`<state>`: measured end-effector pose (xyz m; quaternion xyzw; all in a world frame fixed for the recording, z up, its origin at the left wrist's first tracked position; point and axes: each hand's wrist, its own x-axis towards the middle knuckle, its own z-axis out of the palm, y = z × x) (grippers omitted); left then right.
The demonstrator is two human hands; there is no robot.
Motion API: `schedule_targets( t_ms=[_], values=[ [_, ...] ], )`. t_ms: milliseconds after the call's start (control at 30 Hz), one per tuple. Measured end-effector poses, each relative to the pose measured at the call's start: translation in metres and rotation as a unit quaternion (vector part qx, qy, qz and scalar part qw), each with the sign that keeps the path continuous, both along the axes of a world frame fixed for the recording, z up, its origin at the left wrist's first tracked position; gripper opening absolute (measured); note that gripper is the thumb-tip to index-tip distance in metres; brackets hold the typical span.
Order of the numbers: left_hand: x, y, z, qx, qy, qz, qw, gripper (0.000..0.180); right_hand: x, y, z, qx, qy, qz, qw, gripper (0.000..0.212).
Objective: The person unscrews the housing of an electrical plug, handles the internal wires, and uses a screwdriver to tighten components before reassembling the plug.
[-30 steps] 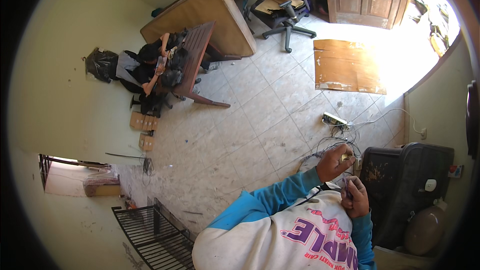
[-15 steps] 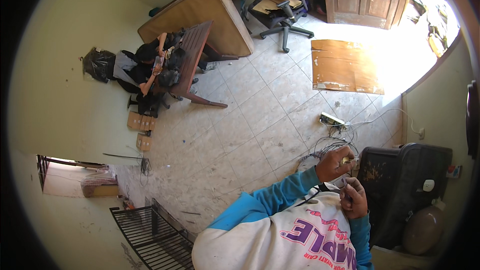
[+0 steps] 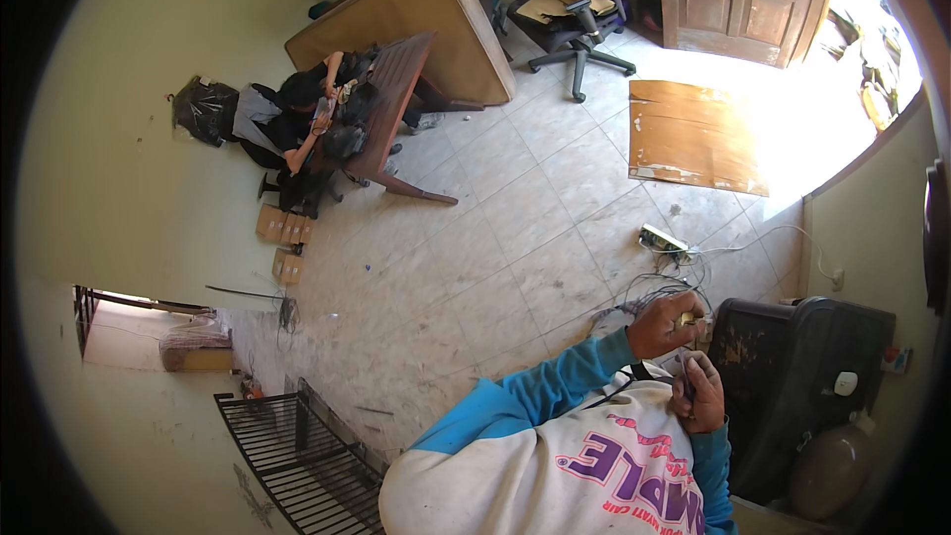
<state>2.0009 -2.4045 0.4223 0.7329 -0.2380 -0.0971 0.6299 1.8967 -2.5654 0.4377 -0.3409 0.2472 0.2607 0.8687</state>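
Close together in front of my chest, at the lower right, both my hands are at work. My left hand (image 3: 658,327) is closed in a pinch on a small brass-coloured piece (image 3: 687,319), too small to name. Just below it, my right hand (image 3: 701,398) is curled around a small dark, flat piece (image 3: 686,365), mostly covered by the fingers. The two hands are only a short gap apart. Blue sleeves and a pale printed shirt (image 3: 555,466) fill the lower part of the view.
Tangled cables (image 3: 634,302) and a power strip (image 3: 662,241) lie on the tiles past my hands. A black cabinet-like box (image 3: 792,386) stands at right. Farther off are a cardboard sheet (image 3: 693,134), an office chair (image 3: 575,25), and a person (image 3: 297,114) at a wooden table (image 3: 396,104).
The view has turned slightly, so the room's far side sits farther right. My hands keep their hold, with the fingers shifted a little.
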Motion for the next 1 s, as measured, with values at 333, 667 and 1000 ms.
schedule_targets(
  t_ms=[333, 667, 1000],
  values=[
    [-0.003, -0.005, -0.009, 0.019, 0.013, 0.089, 0.996, 0.022, 0.002, 0.009, -0.015, -0.432, -0.316, 0.045, 0.844, 0.008],
    [-0.005, -0.003, -0.013, -0.023, 0.013, 0.044, 0.999, 0.019, 0.002, 0.004, 0.000, -0.133, -0.085, 0.042, 0.987, 0.007],
    [-0.010, -0.004, -0.004, -0.037, -0.026, 0.042, 0.998, 0.018, 0.001, 0.002, 0.002, -0.055, -0.063, 0.054, 0.995, 0.010]
  ],
)
